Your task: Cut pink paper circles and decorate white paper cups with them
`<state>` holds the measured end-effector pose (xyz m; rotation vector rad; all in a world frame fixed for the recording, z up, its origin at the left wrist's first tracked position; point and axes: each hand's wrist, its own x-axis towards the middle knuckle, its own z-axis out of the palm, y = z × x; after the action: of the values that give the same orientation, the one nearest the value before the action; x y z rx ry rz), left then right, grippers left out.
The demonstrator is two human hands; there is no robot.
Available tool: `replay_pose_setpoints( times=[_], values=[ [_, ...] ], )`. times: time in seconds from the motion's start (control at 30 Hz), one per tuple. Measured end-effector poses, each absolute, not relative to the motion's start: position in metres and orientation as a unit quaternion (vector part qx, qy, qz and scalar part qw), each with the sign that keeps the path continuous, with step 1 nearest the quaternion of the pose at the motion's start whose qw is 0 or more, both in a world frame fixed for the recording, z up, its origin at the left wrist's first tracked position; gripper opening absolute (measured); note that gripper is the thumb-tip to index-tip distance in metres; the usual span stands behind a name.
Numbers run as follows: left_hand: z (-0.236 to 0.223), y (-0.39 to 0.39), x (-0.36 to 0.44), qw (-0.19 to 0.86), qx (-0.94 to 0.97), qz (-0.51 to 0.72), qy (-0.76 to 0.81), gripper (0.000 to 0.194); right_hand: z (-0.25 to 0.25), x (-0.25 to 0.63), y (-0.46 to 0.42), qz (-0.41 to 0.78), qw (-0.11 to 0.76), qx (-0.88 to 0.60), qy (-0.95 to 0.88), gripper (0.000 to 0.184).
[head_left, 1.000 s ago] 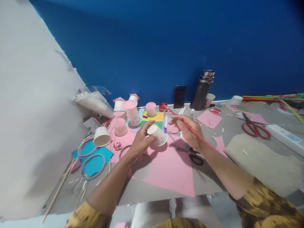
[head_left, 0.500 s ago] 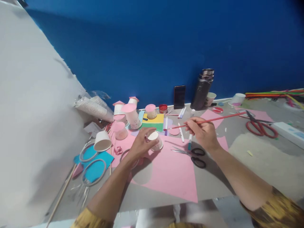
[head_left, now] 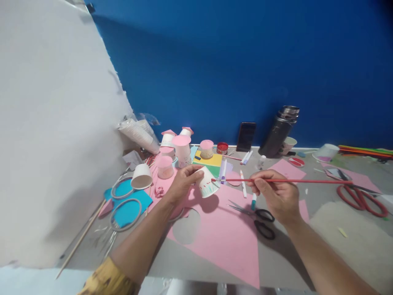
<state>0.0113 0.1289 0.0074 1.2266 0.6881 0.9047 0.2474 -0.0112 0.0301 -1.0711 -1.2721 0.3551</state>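
My left hand grips a white paper cup by its base end, tilted over the pink paper. Small red and green marks dot the cup's side. Between the fingers of my right hand is a long red paintbrush, held level. Its tip meets the cup's side, or is very close to it. Just below my right hand lie scissors with black handles. Several cups with pink paper tops, one of them a tall tower, stand beyond my left hand.
Behind are a small pot of red paint, a phone and a dark flask. Red-handled scissors lie at right. To the left are grey rings on blue paper, a tipped cup and stacked cups.
My left hand has lifted the cup off the pink paper and tilted it. The brush has come down to level, with its tip now at the cup. The view has shifted.
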Motion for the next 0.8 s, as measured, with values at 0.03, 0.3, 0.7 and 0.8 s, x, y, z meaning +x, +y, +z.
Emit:
replay_pose_setpoints(
  times=[0.03,0.3,0.7,0.8],
  values=[
    [0.0074,0.1285,0.0115,0.674,0.543,0.398,0.304,0.045,0.0302,0.2476,-0.0112,0.154,0.662,-0.473,-0.561,0.015],
    [0.0099,0.1255,0.0129,0.694,0.514,0.405,0.298,0.046,0.0319,0.2471,-0.0105,0.157,0.655,-0.474,-0.567,0.016],
    [0.0154,0.1244,0.0149,0.741,0.470,0.406,0.257,0.051,0.0322,0.2497,-0.0094,0.170,0.654,-0.488,-0.553,0.017],
    [0.0135,0.1261,0.0136,0.740,0.475,0.402,0.253,0.050,0.0316,0.2505,-0.0092,0.173,0.660,-0.486,-0.546,0.018]
  ],
)
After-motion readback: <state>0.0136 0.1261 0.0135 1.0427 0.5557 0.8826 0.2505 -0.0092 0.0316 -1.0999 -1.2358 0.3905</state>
